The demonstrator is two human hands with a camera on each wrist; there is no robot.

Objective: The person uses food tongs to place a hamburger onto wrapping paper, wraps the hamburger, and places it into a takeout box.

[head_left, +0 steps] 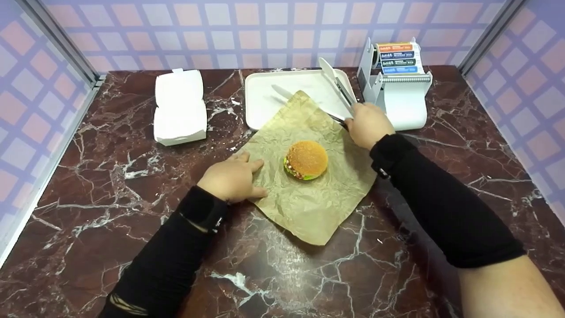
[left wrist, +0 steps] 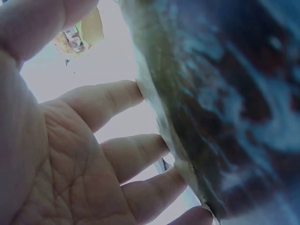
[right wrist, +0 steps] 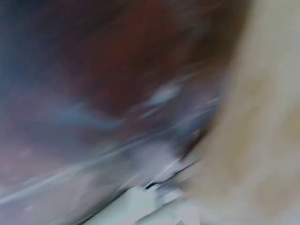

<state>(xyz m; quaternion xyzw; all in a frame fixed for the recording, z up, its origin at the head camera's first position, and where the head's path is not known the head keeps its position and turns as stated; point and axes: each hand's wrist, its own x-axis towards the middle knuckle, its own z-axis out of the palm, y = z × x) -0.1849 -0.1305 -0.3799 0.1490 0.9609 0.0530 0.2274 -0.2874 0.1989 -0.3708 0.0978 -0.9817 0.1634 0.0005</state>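
Right hand point(head_left: 371, 126) gripping the tongs point(head_left: 339, 85), which pointed far left, I had the burger point(head_left: 307, 160) near left, closer to my straight-fingered left hand point(head_left: 231, 177).

Your right hand point(right wrist: 255, 122): blurred, very near you, filling the right side.
Marbled tabletop point(right wrist: 108, 70): dark red-brown with pale streaks, smeared across your left.
Pale straight-edged object point(right wrist: 124, 208): near your hand, too blurred to identify.

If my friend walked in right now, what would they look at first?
Probably the round, golden burger near the middle of the crinkly brown paper, with the left hand at the paper's left edge. Next, maybe the colorful labels at the back right, on the dispenser beside the white tray.
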